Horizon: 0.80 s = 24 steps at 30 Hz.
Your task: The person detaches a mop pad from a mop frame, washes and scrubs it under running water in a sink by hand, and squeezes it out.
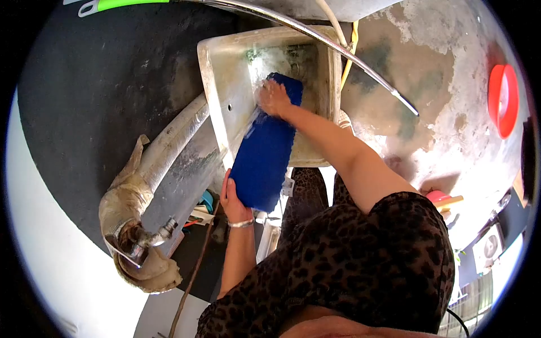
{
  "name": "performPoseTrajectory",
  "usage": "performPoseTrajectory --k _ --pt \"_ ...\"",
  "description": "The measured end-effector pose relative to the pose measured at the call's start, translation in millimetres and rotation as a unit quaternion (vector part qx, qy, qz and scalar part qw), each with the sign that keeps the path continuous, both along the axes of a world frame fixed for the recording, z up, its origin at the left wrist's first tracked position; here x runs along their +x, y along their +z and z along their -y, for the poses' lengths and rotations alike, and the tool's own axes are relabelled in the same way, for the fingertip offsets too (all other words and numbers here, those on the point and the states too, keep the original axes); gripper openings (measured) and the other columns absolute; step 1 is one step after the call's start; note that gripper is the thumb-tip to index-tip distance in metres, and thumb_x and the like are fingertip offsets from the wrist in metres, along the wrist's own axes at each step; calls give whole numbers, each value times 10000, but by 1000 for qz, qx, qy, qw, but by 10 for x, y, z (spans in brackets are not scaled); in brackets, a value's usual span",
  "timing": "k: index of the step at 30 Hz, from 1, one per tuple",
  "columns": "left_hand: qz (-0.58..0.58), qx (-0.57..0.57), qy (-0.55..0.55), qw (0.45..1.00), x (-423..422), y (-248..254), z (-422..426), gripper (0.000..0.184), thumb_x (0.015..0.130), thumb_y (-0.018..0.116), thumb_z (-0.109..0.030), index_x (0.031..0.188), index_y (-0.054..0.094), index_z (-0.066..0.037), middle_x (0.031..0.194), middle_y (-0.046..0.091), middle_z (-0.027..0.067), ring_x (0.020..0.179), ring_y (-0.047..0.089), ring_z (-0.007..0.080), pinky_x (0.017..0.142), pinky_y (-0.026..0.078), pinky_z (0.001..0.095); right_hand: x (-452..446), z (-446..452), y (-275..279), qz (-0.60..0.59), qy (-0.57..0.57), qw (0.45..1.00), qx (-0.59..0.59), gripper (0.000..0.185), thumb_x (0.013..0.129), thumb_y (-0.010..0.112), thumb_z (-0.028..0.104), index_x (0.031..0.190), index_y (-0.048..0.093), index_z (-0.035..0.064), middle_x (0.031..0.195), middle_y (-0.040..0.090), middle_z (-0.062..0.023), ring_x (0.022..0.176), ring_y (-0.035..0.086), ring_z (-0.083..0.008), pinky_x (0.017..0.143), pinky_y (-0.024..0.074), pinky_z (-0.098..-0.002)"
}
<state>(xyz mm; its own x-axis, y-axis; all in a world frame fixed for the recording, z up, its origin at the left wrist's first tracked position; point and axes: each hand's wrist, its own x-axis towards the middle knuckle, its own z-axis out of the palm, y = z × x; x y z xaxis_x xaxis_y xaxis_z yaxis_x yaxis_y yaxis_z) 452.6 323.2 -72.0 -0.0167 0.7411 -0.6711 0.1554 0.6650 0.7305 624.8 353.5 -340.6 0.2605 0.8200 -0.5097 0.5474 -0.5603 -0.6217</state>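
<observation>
A long blue mat [262, 160], flat-looking with slightly ragged edges, slants from inside a worn, pale basin [211, 73] out over its near rim. At the mat's lower left edge, my left hand [235, 203] grips it, thumb on top and fingers partly hidden beneath. My right hand [274, 98] lies on the upper part of the mat, inside the basin, fingers extended over its surface. Whitish streaks, perhaps lather, show beside that hand. Whether anything is under the right palm cannot be seen.
A shiny metal tube [338, 48] crosses above the basin's far side. Left of the basin runs a thick wrapped pipe [169, 141] with a metal valve [163, 232]. A red round container [503, 101] is at far right. A green handle [127, 4] shows at the top.
</observation>
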Motion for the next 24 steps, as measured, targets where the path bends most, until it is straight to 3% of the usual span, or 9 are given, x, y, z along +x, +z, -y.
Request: performPoseTrajectory --k 1,2,3,4,8,13,14,18,24 --pt "-5 7 -7 1000 28 -50 -28 356 898 523 -161 1192 503 39 1108 576 156 951 580 209 833 483 304 -154 12 153 -64 -97 993 22 462 878 367 374 1256 450 122 1389 301 -162 1281 266 -359 1045 217 -512" --pt "-11 13 1 1000 83 -81 -46 352 895 527 -159 1187 508 36 1103 578 156 948 581 210 831 483 303 -217 5 274 -22 28 999 -10 441 882 365 369 1225 484 119 1353 350 -163 1253 308 -357 1020 252 -500" --pt "-17 18 8 1000 153 -113 -44 348 893 532 -158 1183 514 34 1098 581 156 944 582 210 829 483 302 -363 133 547 6 -62 996 69 392 887 376 331 1170 534 112 1293 418 -159 1219 349 -356 979 306 -478" --pt "-23 22 16 999 212 -152 -50 344 891 537 -156 1179 519 32 1092 583 156 941 583 210 827 484 301 -398 231 656 -95 -23 991 95 442 883 356 355 1226 483 106 1377 334 -163 1297 251 -339 1043 200 -521" --pt "-28 11 -2 1000 282 -386 -108 332 884 548 -148 1165 534 29 1097 584 151 926 584 199 824 481 293 -523 449 1240 -93 -127 971 179 387 883 397 301 1158 523 60 1331 388 -164 1259 310 -330 1043 218 -490" --pt "-6 14 -7 1000 469 -529 -45 339 878 557 -139 1169 531 32 1096 583 152 923 581 200 826 476 287 -231 167 -18 -67 -113 976 172 371 897 348 260 1068 566 12 1199 510 -198 1132 454 -351 968 345 -436" --pt "-14 8 2 1000 560 -544 -55 337 878 557 -140 1164 533 36 1092 584 151 922 582 201 824 476 286 -20 136 -147 -89 -40 993 61 389 900 336 281 1102 546 24 1218 496 -192 1135 451 -347 960 353 -451" --pt "-43 -6 41 998 835 -649 -154 349 865 577 -195 1103 553 59 1049 595 152 912 588 213 819 483 298 -30 239 -257 -110 -143 983 23 425 903 348 317 1258 430 98 1360 355 -153 1256 330 -337 992 320 -497" --pt "-8 -66 76 995 1088 -674 -353 598 857 486 -509 1164 517 3 1113 571 152 941 586 263 828 479 367 23 582 997 -208 -107 968 90 477 908 370 330 1345 323 146 1424 262 -133 1314 224 -350 1033 204 -556"
